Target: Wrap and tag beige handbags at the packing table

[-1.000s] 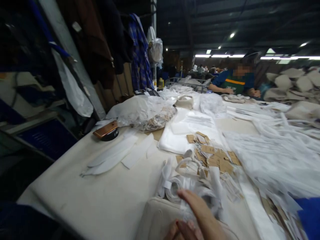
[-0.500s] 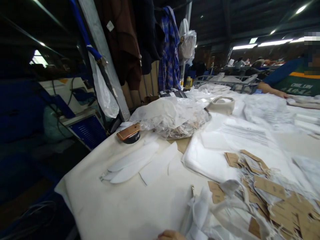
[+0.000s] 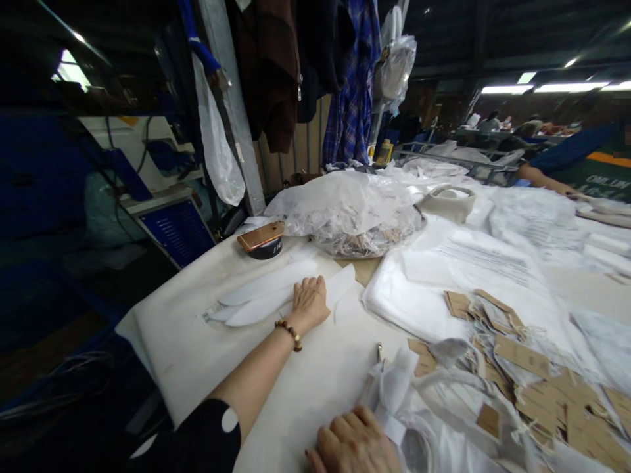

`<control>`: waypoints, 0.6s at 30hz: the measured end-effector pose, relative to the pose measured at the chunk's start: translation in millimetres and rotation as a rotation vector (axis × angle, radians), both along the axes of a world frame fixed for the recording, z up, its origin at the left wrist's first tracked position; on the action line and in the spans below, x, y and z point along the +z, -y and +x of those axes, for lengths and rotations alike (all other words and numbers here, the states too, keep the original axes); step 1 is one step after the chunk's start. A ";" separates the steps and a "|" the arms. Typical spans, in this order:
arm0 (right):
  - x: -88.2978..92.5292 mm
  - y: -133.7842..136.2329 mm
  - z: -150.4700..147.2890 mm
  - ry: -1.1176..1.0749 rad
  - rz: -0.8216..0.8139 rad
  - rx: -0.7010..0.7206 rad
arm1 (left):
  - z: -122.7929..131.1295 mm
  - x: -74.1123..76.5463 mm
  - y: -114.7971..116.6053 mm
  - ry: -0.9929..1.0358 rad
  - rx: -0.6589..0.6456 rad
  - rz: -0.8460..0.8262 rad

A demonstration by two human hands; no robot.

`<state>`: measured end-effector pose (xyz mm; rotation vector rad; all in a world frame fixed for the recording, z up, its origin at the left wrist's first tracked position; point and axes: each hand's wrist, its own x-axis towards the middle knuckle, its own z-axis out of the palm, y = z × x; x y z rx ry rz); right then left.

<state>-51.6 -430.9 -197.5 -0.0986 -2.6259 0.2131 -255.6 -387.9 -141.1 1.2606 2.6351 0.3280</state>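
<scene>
My left hand (image 3: 311, 303), with a beaded bracelet on its wrist, reaches out over the flat white cut pieces (image 3: 263, 299). Its fingers curl down and close at the edge of a white piece (image 3: 340, 284). Close to me, my right hand (image 3: 353, 441) is bent with curled fingers beside a white bag (image 3: 453, 420) with wrapped handles. What lies under those fingers is hidden. A small metal clasp (image 3: 379, 351) sticks up near the bag. Brown cardboard tags (image 3: 537, 387) with strings lie in a heap to the right.
A phone (image 3: 261, 236) rests on a round black object (image 3: 266, 249). Clear plastic bags (image 3: 355, 210) are piled behind, with stacked white plastic bags (image 3: 463, 263) at centre right. Clothes (image 3: 340, 85) hang by a metal post (image 3: 231, 105). A co-worker's arm (image 3: 549, 179) is at far right.
My left hand has come into view and reached forward onto the white pieces. More of my right hand shows beside the bag. The view has shifted slightly.
</scene>
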 end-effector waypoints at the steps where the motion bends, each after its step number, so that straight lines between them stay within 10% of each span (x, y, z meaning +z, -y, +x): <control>1: 5.9 0.7 0.2 0.026 -0.018 0.001 | -2.2 2.3 -1.5 0.020 0.011 -0.033; 18: 42.2 -5.9 10.7 -0.059 -0.023 0.026 | -19.5 16.5 -5.5 0.242 0.075 0.188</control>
